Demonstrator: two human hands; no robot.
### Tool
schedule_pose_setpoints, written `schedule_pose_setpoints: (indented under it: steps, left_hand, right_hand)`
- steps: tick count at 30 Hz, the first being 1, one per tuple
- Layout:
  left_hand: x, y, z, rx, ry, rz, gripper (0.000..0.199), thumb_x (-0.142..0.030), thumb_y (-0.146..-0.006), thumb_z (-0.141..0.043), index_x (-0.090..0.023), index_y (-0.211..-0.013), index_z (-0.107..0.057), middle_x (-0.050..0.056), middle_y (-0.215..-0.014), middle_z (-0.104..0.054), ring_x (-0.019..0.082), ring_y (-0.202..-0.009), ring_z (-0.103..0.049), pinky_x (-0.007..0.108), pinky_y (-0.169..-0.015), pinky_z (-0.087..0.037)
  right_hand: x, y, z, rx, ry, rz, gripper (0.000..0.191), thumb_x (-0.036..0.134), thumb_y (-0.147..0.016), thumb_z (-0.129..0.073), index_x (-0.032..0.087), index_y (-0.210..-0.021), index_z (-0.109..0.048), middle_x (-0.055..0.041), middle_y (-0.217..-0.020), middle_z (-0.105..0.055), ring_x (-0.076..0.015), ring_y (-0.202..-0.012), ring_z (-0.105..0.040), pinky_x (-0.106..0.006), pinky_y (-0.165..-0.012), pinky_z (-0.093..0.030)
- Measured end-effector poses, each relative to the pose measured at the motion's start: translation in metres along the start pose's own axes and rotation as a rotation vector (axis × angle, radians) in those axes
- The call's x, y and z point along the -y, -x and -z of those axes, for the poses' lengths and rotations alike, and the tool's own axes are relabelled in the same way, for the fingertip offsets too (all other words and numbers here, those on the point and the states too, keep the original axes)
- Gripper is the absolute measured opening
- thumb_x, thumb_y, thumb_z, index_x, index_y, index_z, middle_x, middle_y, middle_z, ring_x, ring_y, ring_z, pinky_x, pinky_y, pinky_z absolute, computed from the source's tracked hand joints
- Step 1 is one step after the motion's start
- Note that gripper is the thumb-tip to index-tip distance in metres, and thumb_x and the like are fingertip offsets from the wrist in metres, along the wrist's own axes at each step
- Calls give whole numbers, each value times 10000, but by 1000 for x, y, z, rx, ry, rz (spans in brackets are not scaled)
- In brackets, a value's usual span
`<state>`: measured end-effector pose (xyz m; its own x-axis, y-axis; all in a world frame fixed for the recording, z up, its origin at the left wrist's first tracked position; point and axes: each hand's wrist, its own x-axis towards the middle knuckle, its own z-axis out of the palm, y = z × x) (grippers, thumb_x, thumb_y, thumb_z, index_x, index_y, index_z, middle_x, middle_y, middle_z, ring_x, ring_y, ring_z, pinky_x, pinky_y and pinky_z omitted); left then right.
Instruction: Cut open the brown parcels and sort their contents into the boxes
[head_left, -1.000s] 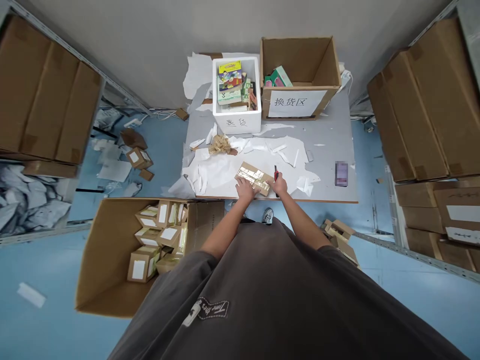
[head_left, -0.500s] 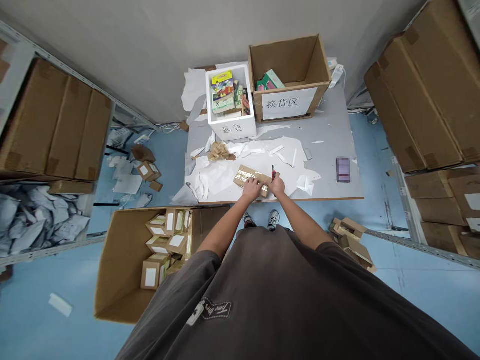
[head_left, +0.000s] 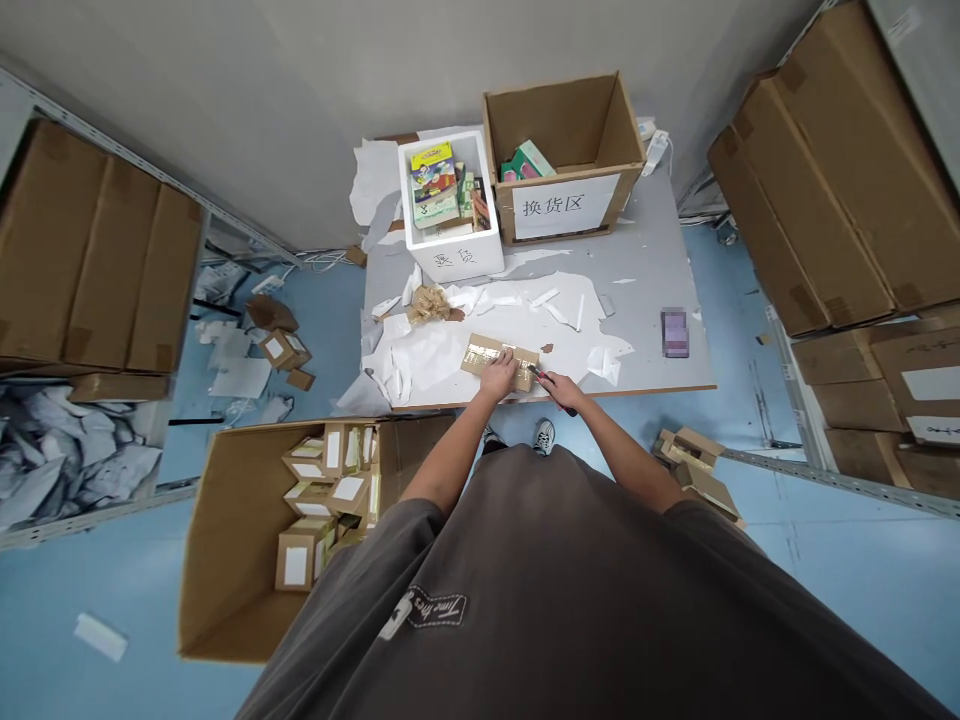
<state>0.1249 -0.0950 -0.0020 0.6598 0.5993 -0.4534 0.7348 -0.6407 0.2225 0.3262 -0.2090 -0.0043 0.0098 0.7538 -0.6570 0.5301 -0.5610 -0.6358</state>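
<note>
A small taped cardboard box (head_left: 478, 354) lies near the front edge of the table (head_left: 645, 270). Over its top rests my left hand (head_left: 499, 375), fingers bent against the cardboard and holding it in place. My right hand (head_left: 561, 388) is closed round a red and black utility knife (head_left: 541, 376), whose tip is at the right end of the box. Whether the blade cuts into the tape is too small to tell. White paper (head_left: 442, 360) lies beneath the box, with torn scraps and crumpled brown paper (head_left: 429, 303) behind it.
At the back stand a white foam box (head_left: 457, 258) of packets and a labelled carton (head_left: 562, 210). A phone-like purple object (head_left: 675, 333) lies at right. A large carton (head_left: 232, 540) of small boxes is at left below. Shelves with cartons (head_left: 832, 170) flank both sides.
My right hand has turned the knife from upright to slanting down onto the box's right end and moved slightly right. My left hand has shifted along the box top. The view has moved a little.
</note>
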Motion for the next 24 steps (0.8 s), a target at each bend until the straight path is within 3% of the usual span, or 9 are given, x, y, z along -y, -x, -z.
schedule_pose_setpoints:
  steps: [7,11,16,24]
  left_hand:
    - [-3,-5,6,39,-14,31,761,-241,-780,-916,-190,-1464,-587,198,-1798,-316,322,-1643,-384,452,-1297,-395]
    - [-4,-6,7,44,-35,30,761,-254,-777,-932,-183,-1447,-578,212,-1791,-325,332,-1643,-384,450,-1279,-422]
    - [-5,-9,7,91,-52,53,793,-244,-786,-935,-174,-1476,-551,227,-1808,-269,353,-1622,-416,452,-1237,-462]
    - [-8,-12,7,109,-67,66,868,-208,-753,-959,-184,-1505,-526,243,-1795,-292,366,-1615,-427,453,-1211,-477]
  right_hand:
    - [2,-1,13,134,-11,-14,320,439,-1174,-415,197,-1230,-617,29,-738,-699,-154,-475,-601,-249,-616,-535]
    - [7,-3,15,109,0,-2,286,377,-1169,-419,181,-1175,-628,27,-696,-688,-155,-507,-606,-246,-664,-542]
    - [4,-5,9,170,-101,-34,288,412,-1154,-438,203,-1079,-622,48,-627,-627,-163,-496,-589,-244,-587,-536]
    - [-12,-3,-12,136,-271,-77,319,517,-1156,-434,242,-1051,-557,63,-634,-595,-147,-451,-551,-243,-526,-516]
